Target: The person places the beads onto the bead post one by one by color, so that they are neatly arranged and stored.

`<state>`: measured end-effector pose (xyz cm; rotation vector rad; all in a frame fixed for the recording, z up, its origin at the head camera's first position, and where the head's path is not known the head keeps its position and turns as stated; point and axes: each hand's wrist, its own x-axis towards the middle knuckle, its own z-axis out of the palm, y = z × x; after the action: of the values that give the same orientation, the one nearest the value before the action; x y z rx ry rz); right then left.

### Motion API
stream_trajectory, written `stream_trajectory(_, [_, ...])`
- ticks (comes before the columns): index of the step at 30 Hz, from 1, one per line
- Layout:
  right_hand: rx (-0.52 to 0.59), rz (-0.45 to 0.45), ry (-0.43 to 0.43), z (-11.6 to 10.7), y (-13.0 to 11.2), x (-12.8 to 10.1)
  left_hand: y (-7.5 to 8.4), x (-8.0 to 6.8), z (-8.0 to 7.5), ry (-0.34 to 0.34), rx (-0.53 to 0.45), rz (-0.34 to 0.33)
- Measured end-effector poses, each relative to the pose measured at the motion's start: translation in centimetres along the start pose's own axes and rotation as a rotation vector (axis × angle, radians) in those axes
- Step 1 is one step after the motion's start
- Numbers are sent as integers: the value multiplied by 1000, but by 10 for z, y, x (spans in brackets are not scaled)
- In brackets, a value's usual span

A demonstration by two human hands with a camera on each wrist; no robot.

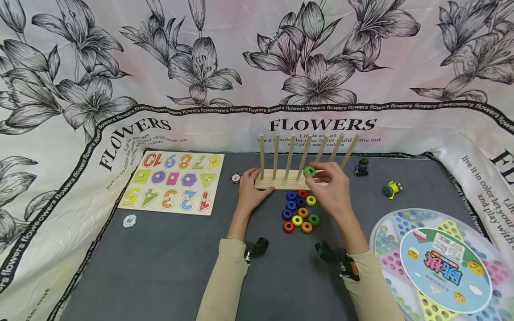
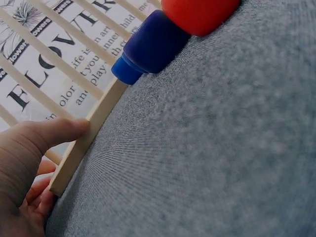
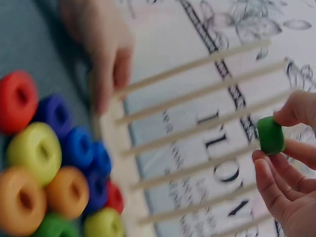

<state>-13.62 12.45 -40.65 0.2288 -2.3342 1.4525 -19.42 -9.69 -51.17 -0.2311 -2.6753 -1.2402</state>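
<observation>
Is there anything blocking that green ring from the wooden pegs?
Nothing visible does. The right hand pinches the green ring right beside the bare pegs; the left hand only holds the wooden base.

The peg rack (image 1: 281,180) is pale bare wood, matt, with smooth round dowels and a flat base whose unpainted edge shows a faint grain. The green ring (image 3: 270,135) looks painted, smooth with a soft sheen; the loose rings (image 1: 299,211) beside the rack have the same smooth coloured coat. The worktop (image 1: 168,263) is covered in grey felt-like cloth, matt and finely fuzzy in the left wrist view. The backdrop (image 1: 120,67) is printed cloth, thin and creased. The number puzzle (image 1: 173,182) is light wood with glossy coloured pieces. The round game board (image 1: 437,263) looks like glossy clear plastic over a paper label.
</observation>
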Motion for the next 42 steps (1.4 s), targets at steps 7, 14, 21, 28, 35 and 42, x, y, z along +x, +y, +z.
stream_trajectory(7, [99,-96,20,21,-33,22,-1,-1,-1,11,1,21])
stream_trajectory(14, [103,-211,8,37,-61,43,0,-1,-3,18,-11,33])
stream_trajectory(21, [16,-300,18,54,-78,60,0,0,-3,21,-28,28])
stream_trajectory(28, [-64,-300,44,65,-84,68,0,-1,-2,25,-28,21])
stream_trajectory(35, [-135,-271,54,68,-87,70,0,-1,-2,26,-41,23])
stream_trajectory(42, [-205,-259,39,70,-90,72,-1,-1,-3,34,-69,22])
